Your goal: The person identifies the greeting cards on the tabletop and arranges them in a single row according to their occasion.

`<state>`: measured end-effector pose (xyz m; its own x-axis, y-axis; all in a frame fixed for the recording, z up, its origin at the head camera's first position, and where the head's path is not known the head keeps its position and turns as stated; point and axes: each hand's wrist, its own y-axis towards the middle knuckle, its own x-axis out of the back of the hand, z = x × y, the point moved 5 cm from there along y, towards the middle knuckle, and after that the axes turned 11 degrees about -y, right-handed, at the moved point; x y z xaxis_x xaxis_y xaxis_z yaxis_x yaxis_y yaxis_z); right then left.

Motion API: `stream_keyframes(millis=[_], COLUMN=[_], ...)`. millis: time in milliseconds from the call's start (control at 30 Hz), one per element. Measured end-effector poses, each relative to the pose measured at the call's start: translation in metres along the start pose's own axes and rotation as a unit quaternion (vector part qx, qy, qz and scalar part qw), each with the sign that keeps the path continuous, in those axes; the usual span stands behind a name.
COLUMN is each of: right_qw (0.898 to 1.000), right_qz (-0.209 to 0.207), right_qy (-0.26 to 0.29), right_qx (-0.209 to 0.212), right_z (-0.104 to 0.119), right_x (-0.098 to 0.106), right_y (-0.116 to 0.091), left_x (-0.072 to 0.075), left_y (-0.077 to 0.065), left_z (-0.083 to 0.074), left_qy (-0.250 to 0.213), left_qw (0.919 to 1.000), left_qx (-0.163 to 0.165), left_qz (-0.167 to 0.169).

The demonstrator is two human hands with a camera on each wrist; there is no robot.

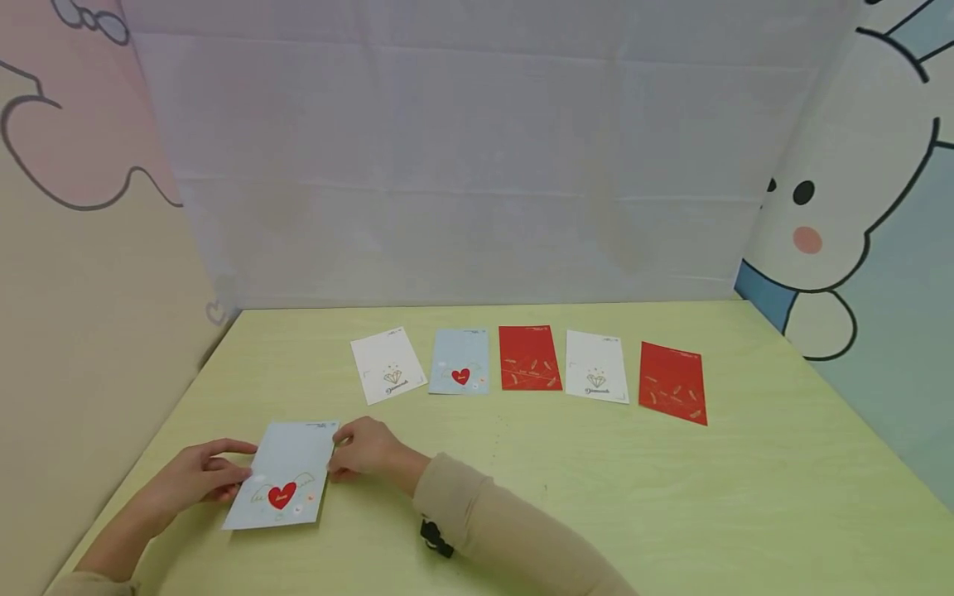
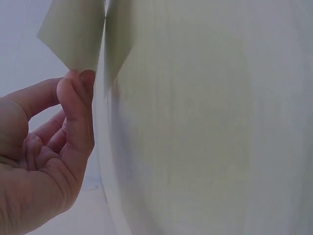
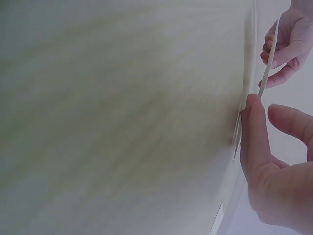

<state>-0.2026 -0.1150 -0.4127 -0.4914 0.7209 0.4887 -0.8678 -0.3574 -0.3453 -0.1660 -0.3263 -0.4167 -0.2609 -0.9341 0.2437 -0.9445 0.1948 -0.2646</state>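
A light blue greeting card (image 1: 286, 468) with a red heart and small flowers stands slightly raised over the table's left front, a shadow under its lower edge. At its left edge, my left hand (image 1: 195, 480) pinches the card between thumb and fingers. In the left wrist view, the left hand's fingertips (image 2: 88, 76) meet the card's corner (image 2: 73, 36). My right hand (image 1: 370, 449) is at the card's right edge. The right wrist view shows that hand (image 3: 281, 181) with straight fingers touching the card's edge (image 3: 269, 68), its thumb held apart.
Along the back of the table (image 1: 596, 497) lies a row of cards: a white diamond card (image 1: 383, 356), a blue heart card (image 1: 460, 352), a red card (image 1: 529, 360), another white card (image 1: 596, 356) and another red one (image 1: 673, 372). A white cloth (image 1: 477, 165) hangs behind.
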Motion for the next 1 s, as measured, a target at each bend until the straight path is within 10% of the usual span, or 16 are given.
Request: stream_keyframes(millis=[1000], right_qw=[0.997], right_qz=[0.052], right_qy=[0.040], right_qx=[-0.036], right_z=[-0.0007], right_x=[-0.0037], right_y=[0.0022], left_x=[0.0022], left_y=[0.0084], left_z=[0.0083], left_qy=[-0.005], left_qw=[0.9994], left_qx=[0.033], left_qz=[-0.003])
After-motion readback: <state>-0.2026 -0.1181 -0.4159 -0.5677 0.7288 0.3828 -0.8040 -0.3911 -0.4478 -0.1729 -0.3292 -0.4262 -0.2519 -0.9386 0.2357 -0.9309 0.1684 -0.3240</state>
